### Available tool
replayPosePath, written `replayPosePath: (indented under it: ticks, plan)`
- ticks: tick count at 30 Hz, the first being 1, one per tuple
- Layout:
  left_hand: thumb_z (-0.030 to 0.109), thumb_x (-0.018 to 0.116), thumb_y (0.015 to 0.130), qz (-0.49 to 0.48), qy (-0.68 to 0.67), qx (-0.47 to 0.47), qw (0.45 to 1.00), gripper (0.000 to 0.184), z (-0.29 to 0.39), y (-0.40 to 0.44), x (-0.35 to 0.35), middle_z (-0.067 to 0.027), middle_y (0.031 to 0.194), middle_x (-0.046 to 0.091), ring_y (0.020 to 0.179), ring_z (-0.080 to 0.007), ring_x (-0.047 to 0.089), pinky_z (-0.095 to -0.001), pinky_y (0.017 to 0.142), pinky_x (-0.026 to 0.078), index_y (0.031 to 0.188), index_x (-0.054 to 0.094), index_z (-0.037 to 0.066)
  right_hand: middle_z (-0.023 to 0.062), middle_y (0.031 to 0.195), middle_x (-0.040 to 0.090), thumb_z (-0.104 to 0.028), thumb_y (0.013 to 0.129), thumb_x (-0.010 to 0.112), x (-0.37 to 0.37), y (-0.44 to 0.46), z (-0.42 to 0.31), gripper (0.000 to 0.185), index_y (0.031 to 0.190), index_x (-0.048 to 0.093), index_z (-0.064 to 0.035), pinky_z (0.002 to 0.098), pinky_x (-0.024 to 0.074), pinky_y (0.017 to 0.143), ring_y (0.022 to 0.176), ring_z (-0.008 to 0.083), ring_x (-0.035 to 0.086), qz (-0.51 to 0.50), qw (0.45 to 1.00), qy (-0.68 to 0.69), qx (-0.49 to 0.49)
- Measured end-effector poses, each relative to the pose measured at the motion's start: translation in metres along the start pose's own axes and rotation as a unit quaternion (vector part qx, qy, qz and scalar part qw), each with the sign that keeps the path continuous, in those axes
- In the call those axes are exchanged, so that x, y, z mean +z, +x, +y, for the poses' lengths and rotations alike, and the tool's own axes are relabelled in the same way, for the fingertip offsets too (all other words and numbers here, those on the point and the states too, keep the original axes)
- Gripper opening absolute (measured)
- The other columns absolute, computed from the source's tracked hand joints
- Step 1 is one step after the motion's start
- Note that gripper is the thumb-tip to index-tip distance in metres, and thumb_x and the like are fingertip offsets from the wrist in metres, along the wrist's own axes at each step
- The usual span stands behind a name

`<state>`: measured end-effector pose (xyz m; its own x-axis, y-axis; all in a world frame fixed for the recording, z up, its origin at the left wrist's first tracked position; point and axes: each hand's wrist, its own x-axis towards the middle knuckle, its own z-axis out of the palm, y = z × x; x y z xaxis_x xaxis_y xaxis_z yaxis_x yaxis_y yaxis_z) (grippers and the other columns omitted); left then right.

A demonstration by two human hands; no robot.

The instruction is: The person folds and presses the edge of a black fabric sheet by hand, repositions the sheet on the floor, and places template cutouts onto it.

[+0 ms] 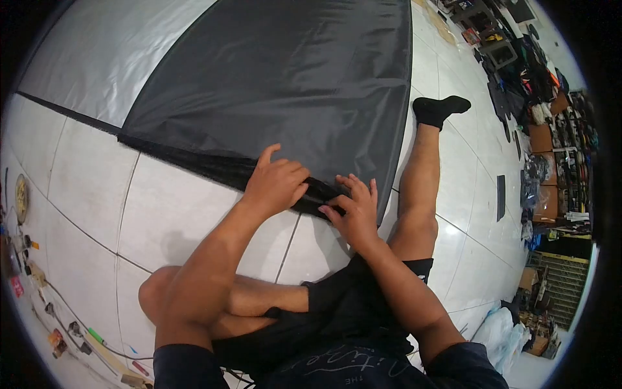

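Observation:
A large dark grey sheet of smooth, coated-looking fabric [278, 84] lies spread on the floor before me. Along its near edge runs a black strip [188, 161] with a fuzzy border, which looks folded and bunched between my hands. My left hand [277, 183] is closed on this strip, one finger sticking out over the sheet. Close by on the right, near the sheet's corner, my right hand [355, 211] pinches the same strip between thumb and forefinger, its other fingers raised. Whatever lies under the fingertips is hidden.
Silvery fabric [116, 58] adjoins the sheet at the upper left. White floor tiles [175, 207] surround me. My outstretched leg [421, 175] lies along the sheet's right side. Cables and small tools [94, 334] are at lower left; crowded shelves [564, 168] stand at right.

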<state>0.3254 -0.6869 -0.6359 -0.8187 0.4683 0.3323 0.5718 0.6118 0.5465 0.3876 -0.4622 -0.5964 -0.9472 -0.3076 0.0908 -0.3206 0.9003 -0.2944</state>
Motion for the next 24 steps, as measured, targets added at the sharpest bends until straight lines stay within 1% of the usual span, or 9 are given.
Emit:
replayPosePath:
  ticks: [4,7,9,12,16,19,21,22,24]
  plan:
    - [0.019,0.078,0.082,-0.002,0.008,0.005,1.000,0.016,-0.003,-0.002,0.001,-0.0044,0.089,0.073,0.090,-0.0226,0.070,-0.0522,0.114,0.035,0.096,0.075,0.012,0.0083,0.136,0.063,-0.018,0.076,0.086,-0.001,0.001,0.008,0.016,0.087,0.077,-0.0102,0.0670,0.0174,0.120,0.139,0.0326,0.049,0.012,1.000,0.014,-0.018]
    - [0.020,0.078,0.082,-0.003,0.007,0.005,1.000,0.016,-0.003,-0.001,0.002,-0.0046,0.089,0.073,0.090,-0.0228,0.070,-0.0521,0.114,0.035,0.096,0.075,0.011,0.0062,0.131,0.065,-0.017,0.077,0.085,-0.003,0.003,0.008,0.015,0.086,0.075,-0.0103,0.0667,0.0208,0.119,0.137,0.0314,0.051,0.012,0.999,-0.005,-0.037]
    - [0.021,0.078,0.083,-0.005,0.008,0.002,1.000,0.016,-0.002,-0.001,0.001,-0.0046,0.089,0.073,0.090,-0.0230,0.070,-0.0522,0.114,0.035,0.095,0.075,0.011,0.0060,0.125,0.066,-0.015,0.079,0.084,-0.002,0.006,0.009,0.015,0.087,0.072,-0.0098,0.0665,0.0254,0.118,0.133,0.0311,0.055,0.065,0.996,-0.007,-0.056]
    - [0.022,0.079,0.083,0.003,0.006,0.001,1.000,0.017,0.000,0.000,-0.004,-0.0047,0.089,0.073,0.089,-0.0229,0.070,-0.0526,0.115,0.035,0.095,0.075,0.011,0.0066,0.121,0.067,-0.013,0.079,0.084,0.003,0.011,0.014,0.019,0.089,0.068,-0.0091,0.0652,0.0309,0.115,0.127,0.0309,0.059,0.119,0.990,-0.011,-0.077]
    - [0.022,0.078,0.084,-0.025,-0.013,0.002,1.000,0.016,0.002,0.001,-0.010,-0.0047,0.091,0.074,0.091,-0.0230,0.070,-0.0530,0.115,0.035,0.096,0.075,0.011,0.0078,0.119,0.068,-0.012,0.080,0.084,0.004,0.012,0.014,0.021,0.091,0.067,-0.0089,0.0637,0.0333,0.113,0.125,0.0306,0.061,0.124,0.990,-0.006,-0.064]
    - [0.022,0.078,0.084,-0.024,0.001,0.004,1.000,0.016,0.000,0.000,-0.004,-0.0046,0.092,0.074,0.092,-0.0231,0.070,-0.0526,0.115,0.035,0.097,0.076,0.011,0.0087,0.121,0.067,-0.013,0.078,0.085,0.009,0.011,0.015,0.023,0.092,0.067,-0.0085,0.0621,0.0354,0.112,0.123,0.0307,0.062,0.118,0.991,-0.006,-0.060]
    - [0.021,0.078,0.084,-0.011,0.011,0.000,1.000,0.016,-0.002,-0.002,-0.003,-0.0045,0.092,0.074,0.092,-0.0232,0.070,-0.0524,0.115,0.035,0.097,0.076,0.012,0.0130,0.131,0.063,-0.017,0.078,0.085,0.006,0.007,0.009,0.023,0.092,0.068,-0.0092,0.0629,0.0320,0.114,0.131,0.0338,0.056,0.104,0.992,-0.025,-0.064]
    - [0.020,0.077,0.084,-0.012,0.009,0.000,1.000,0.016,-0.002,-0.002,-0.002,-0.0046,0.092,0.074,0.092,-0.0229,0.070,-0.0521,0.115,0.035,0.098,0.076,0.012,0.0130,0.131,0.063,-0.017,0.078,0.085,0.003,0.002,0.004,0.023,0.092,0.068,-0.0092,0.0629,0.0320,0.114,0.131,0.0338,0.056,0.103,0.992,-0.026,-0.064]
    - [0.019,0.077,0.084,-0.011,0.006,0.002,1.000,0.016,-0.001,0.000,-0.001,-0.0047,0.092,0.074,0.093,-0.0227,0.070,-0.0519,0.115,0.034,0.098,0.076,0.012,0.0167,0.142,0.057,-0.019,0.078,0.084,-0.003,-0.004,-0.013,0.024,0.095,0.072,-0.0106,0.0657,0.0261,0.117,0.139,0.0379,0.048,0.040,0.994,-0.040,-0.094]
